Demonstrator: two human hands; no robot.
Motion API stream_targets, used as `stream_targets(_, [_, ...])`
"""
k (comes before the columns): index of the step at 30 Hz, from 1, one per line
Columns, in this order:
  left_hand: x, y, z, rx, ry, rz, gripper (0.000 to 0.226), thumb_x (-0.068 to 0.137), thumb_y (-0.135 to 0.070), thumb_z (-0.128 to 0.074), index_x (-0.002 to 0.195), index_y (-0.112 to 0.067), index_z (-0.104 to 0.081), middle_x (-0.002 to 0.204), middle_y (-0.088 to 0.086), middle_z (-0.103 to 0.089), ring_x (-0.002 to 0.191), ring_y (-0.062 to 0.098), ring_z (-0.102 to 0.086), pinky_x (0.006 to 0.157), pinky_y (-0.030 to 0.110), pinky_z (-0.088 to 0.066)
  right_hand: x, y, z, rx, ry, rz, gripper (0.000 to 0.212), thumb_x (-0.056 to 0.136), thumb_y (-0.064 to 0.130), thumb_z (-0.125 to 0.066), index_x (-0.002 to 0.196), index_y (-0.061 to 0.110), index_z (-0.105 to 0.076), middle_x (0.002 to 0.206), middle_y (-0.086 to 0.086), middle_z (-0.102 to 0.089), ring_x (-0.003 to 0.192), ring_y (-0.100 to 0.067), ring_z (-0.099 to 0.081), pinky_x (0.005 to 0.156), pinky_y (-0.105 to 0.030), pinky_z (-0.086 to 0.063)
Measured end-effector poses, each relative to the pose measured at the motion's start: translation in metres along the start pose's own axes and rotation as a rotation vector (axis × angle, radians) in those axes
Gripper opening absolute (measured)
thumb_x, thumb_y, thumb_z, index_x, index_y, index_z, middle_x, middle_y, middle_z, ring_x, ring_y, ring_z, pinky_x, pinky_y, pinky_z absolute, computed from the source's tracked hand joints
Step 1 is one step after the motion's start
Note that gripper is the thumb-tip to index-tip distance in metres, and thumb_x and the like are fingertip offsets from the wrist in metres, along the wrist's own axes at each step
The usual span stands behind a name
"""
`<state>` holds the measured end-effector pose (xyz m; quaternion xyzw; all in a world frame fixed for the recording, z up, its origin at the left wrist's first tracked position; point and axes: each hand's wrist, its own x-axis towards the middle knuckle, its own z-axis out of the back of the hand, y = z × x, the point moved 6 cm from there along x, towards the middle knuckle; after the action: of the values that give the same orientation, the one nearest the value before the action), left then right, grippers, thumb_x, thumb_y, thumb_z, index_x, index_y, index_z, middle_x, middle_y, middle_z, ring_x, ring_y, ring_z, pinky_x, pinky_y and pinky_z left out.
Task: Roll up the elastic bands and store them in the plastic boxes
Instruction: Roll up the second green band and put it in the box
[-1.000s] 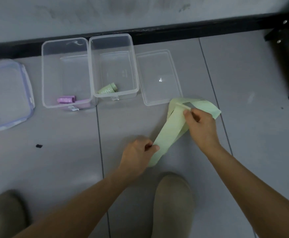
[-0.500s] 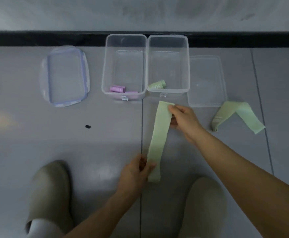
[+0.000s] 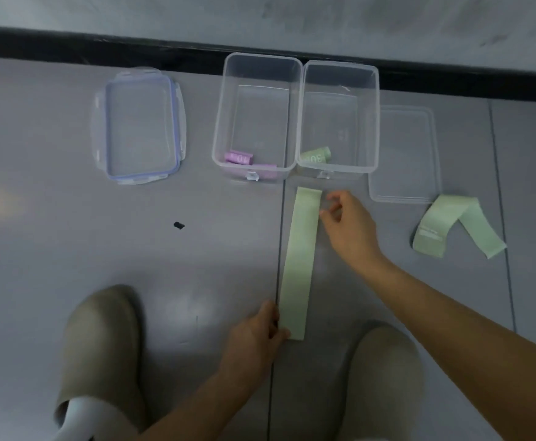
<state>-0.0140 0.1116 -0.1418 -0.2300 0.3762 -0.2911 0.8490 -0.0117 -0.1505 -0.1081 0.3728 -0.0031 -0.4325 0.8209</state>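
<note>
So that the band (image 3: 300,259) lies flat for rolling, we are pinching its near end with our left hand (image 3: 257,335), right hand (image 3: 347,222) hovering slack alongside.

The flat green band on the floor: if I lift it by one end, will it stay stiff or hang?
Probably floppy: the other band lies folded over itself. Likely thin and light: the flat band hugs the floor. It should roll easily, like the roll in the box.
</note>
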Motion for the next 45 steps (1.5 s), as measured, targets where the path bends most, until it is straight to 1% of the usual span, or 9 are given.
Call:
stream_targets(4, [-0.003,-0.003,0.001,0.204,-0.011,-0.194,0.031,0.085,-0.054,-0.046,0.103,-0.028,-0.047,0.087,-0.004,-0.065,0.078,0.021,-0.062,0.062,0.034,-0.048,-0.086,-0.009,-0.036,-0.239,0.336,0.289,0.006,0.090,0.031,-0.060,0.093,0.026,-0.063,0.090,0.007,-0.059,0.082,-0.013,-0.056,0.075,-0.037,-0.050])
stream_targets(6, [-0.004,-0.006,-0.001,0.272,0.007,-0.281,0.032,0.085,-0.053,-0.042,0.105,-0.029,-0.047,0.090,-0.004,-0.064,0.079,0.023,-0.062,0.060,0.032,-0.045,-0.127,-0.019,-0.058,-0.367,0.497,0.367,0.017,0.090,0.041,-0.057,0.101,0.028,-0.061,0.101,0.007,-0.057,0.094,-0.014,-0.055,0.077,-0.036,-0.050])
stream_targets(8, [-0.006,-0.009,-0.002,0.310,0.020,-0.344,0.027,0.087,-0.044,-0.049,0.109,-0.028,-0.048,0.099,-0.003,-0.062,0.085,0.023,-0.061,0.061,0.031,-0.042,-0.152,-0.027,-0.072,-0.461,0.540,0.434,0.028,0.088,0.045,-0.059,0.110,0.028,-0.058,0.112,0.005,-0.055,0.103,-0.016,-0.052,0.079,-0.031,-0.048])
stream_targets(12, [-0.007,-0.007,-0.003,0.377,0.019,-0.394,0.024,0.085,-0.031,-0.058,0.109,-0.029,-0.054,0.102,-0.004,-0.059,0.086,0.020,-0.060,0.063,0.030,-0.046,-0.171,-0.031,-0.082,-0.517,0.469,0.484,0.032,0.086,0.035,-0.064,0.114,0.024,-0.052,0.113,0.000,-0.051,0.102,-0.021,-0.052,0.074,-0.036,-0.051])
stream_targets(16, [-0.005,-0.007,-0.004,0.406,-0.010,-0.406,0.014,0.081,-0.031,-0.061,0.093,-0.026,-0.054,0.089,-0.003,-0.056,0.076,0.020,-0.058,0.056,0.029,-0.042,-0.170,-0.031,-0.081,-0.527,0.378,0.546,0.016,0.087,0.031,-0.061,0.098,0.020,-0.057,0.101,-0.001,-0.055,0.092,-0.022,-0.055,0.063,-0.035,-0.050])
stream_targets(22, [-0.003,-0.006,-0.008,0.423,-0.048,-0.440,0.012,0.083,-0.031,-0.062,0.090,-0.024,-0.054,0.085,-0.003,-0.053,0.073,0.020,-0.056,0.052,0.032,-0.043,-0.166,-0.033,-0.081,-0.489,0.336,0.554,0.014,0.087,0.033,-0.062,0.093,0.021,-0.056,0.097,0.002,-0.055,0.089,-0.018,-0.053,0.061,-0.030,-0.045])
stream_targets(27, [-0.002,-0.011,-0.005,0.401,-0.111,-0.451,0.015,0.089,-0.036,-0.055,0.081,-0.024,-0.056,0.081,-0.004,-0.054,0.071,0.018,-0.055,0.054,0.031,-0.043,-0.161,-0.038,-0.081,-0.401,0.331,0.479,0.023,0.094,0.041,-0.046,0.091,0.021,-0.059,0.098,0.003,-0.055,0.091,-0.016,-0.052,0.068,-0.032,-0.049])
stream_targets(36, [0.002,-0.015,-0.003,0.375,-0.135,-0.302,0.019,0.081,-0.034,-0.066,0.081,-0.025,-0.049,0.078,-0.006,-0.055,0.066,0.016,-0.055,0.051,0.025,-0.033,-0.160,-0.039,-0.079,-0.333,0.248,0.417,0.016,0.089,0.035,-0.049,0.089,0.021,-0.056,0.091,0.001,-0.056,0.082,-0.018,-0.055,0.061,-0.035,-0.049])
stream_targets(45, [0.004,-0.014,-0.006,0.328,-0.116,-0.323,0.006,0.088,-0.032,-0.061,0.086,-0.027,-0.059,0.087,-0.008,-0.057,0.074,0.013,-0.057,0.056,0.022,-0.036,-0.171,-0.039,-0.080,-0.515,0.126,0.646,0.009,0.084,0.027,-0.067,0.083,0.020,-0.060,0.081,0.000,-0.057,0.072,-0.020,-0.052,0.060,-0.031,-0.044])
